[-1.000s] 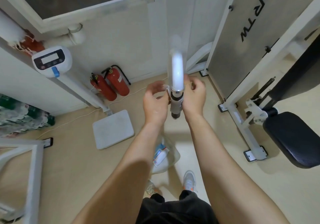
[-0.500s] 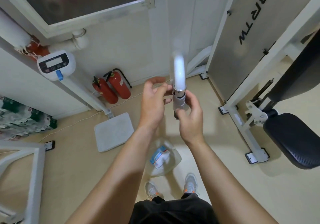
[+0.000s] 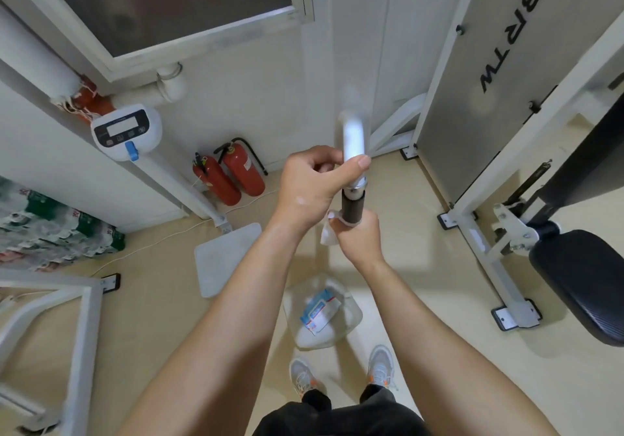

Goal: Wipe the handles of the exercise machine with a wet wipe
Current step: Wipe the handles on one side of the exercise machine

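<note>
At arm's length ahead of the chest, 2 hands are working on 1 handle. The right hand [image 3: 358, 238] is curling tightly around the free end of the dark handle grip [image 3: 352, 203], with the wet wipe [image 3: 329, 237] trapped between palm and rubber. A white tail of the wipe is sticking out on the left of the fist. The left hand [image 3: 312, 184] is gripping the white bar [image 3: 353, 135] just above the chrome collar [image 3: 358, 184], thumb lying across the tube, apparently steadying it.

Progress, as judged: wiping is under way and not nearing its end. The wipe is touching only the bottom of the grip. The rubber between fist and collar is showing bare, and I cannot tell whether it is wet. The task is naming handles, plural; only 1 is showing, so at least 1 more is probably waiting.

Position: the wipe is sitting inside and just left of the right fist, below the left hand. The 2 hands are near but apart, with bare grip between them.

Farther down, between the forearms, a clear bag [image 3: 349, 322] holding a wipes pack [image 3: 319, 310] is lying on the floor just ahead of 2 grey shoes [image 3: 381, 364]. Beyond, a scale platform [image 3: 226, 256] is sitting left of the hands and 2 red fire extinguishers [image 3: 244, 172] are standing by the wall. The black seat pad [image 3: 580, 283] is filling the right edge.
</note>
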The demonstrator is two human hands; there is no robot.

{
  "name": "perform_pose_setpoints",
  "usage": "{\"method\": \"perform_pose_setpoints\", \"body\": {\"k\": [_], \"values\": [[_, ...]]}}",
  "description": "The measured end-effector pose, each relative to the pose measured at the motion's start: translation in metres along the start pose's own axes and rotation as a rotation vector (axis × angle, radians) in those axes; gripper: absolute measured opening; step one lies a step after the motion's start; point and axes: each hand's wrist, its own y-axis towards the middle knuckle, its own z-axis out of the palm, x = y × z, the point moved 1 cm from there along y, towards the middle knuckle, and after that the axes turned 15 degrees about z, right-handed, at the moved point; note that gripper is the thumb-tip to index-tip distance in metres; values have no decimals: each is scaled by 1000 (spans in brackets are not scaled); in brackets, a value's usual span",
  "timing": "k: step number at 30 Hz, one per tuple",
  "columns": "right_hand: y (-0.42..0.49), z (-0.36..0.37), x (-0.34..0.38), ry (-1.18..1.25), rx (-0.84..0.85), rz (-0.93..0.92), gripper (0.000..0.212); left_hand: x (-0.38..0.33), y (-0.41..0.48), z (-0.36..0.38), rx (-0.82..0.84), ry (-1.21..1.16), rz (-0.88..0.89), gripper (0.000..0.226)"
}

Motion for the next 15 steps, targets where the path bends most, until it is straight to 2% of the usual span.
{"method": "perform_pose_setpoints", "body": {"k": [2, 4, 9, 10, 13, 15], "values": [[2, 1, -6, -59, 11, 15, 37, 0, 1, 0, -17, 13, 22, 53], [1, 0, 3, -76, 34, 8, 23, 1, 2, -2, -19, 17, 36, 59], [-14, -11, 60, 77, 124, -198, 11, 4, 6, 0, 8, 25, 54, 60], [-16, -11, 64, 112, 113, -228, 14, 5, 6, 1, 18, 27, 56, 60], [-8, -5, 40, 131, -57, -210, 6, 7, 8, 2, 53, 23, 42, 52], [3, -1, 7, 44, -103, -88, 22, 9, 10, 1, 87, 18, 36, 43]]}}
